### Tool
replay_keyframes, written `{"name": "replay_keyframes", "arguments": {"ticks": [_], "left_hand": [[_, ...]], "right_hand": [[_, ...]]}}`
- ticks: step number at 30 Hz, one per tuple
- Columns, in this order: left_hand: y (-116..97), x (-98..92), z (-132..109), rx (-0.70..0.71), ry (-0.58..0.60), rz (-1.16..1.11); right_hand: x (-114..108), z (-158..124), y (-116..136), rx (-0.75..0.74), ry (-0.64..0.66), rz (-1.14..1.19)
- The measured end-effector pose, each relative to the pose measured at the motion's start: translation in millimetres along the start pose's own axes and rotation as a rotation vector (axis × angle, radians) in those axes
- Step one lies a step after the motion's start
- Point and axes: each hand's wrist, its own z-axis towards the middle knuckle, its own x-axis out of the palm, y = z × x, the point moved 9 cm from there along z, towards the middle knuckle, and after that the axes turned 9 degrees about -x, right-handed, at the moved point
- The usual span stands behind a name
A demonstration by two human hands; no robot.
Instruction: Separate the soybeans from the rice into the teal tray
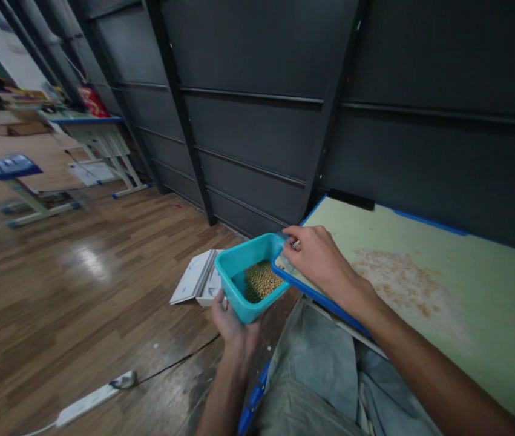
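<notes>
My left hand (232, 321) grips a turquoise plastic tub (227, 266) from below and its near side, holding it tilted beside the table corner. Yellow soybeans (264, 278) lie in the tub, with some smaller green beans (252, 295) at the near side. The tub's right rim is partly hidden behind the corner of the pale green table (488, 266). Over that corner, my right hand (316, 251) is closed, thumb and fingers pinched around something see-through that I cannot make out. A few yellow bits lie by its fingertips.
Yellowish flakes and white residue (397, 278) are spread across the table. A black flat object (351, 200) lies at its back edge, against a dark panel wall (248, 133). On the wooden floor are an open white box (193, 275) and a power strip (94, 399) with a cable.
</notes>
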Motion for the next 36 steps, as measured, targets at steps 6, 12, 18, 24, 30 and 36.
{"name": "replay_keyframes", "arguments": {"ticks": [6,12,18,24,30,36], "left_hand": [[-1,1.8,-2,0.017,0.000,-0.002],[-2,4.1,-2,0.017,0.004,0.004],[-2,-1.1,1,0.004,0.000,0.032],[-4,4.2,0,0.030,0.016,0.053],[-5,6.7,-4,0.025,-0.011,0.047],[-5,-1.4,-6,0.068,-0.049,0.015]], "right_hand": [[-3,13,0,-0.022,-0.040,0.037],[-22,26,-59,0.053,-0.097,-0.114],[-6,30,-78,0.038,-0.038,-0.098],[-1,29,-45,-0.076,-0.010,-0.008],[-35,28,-67,-0.021,-0.070,-0.112],[-42,-3,-63,0.077,-0.045,-0.102]]}}
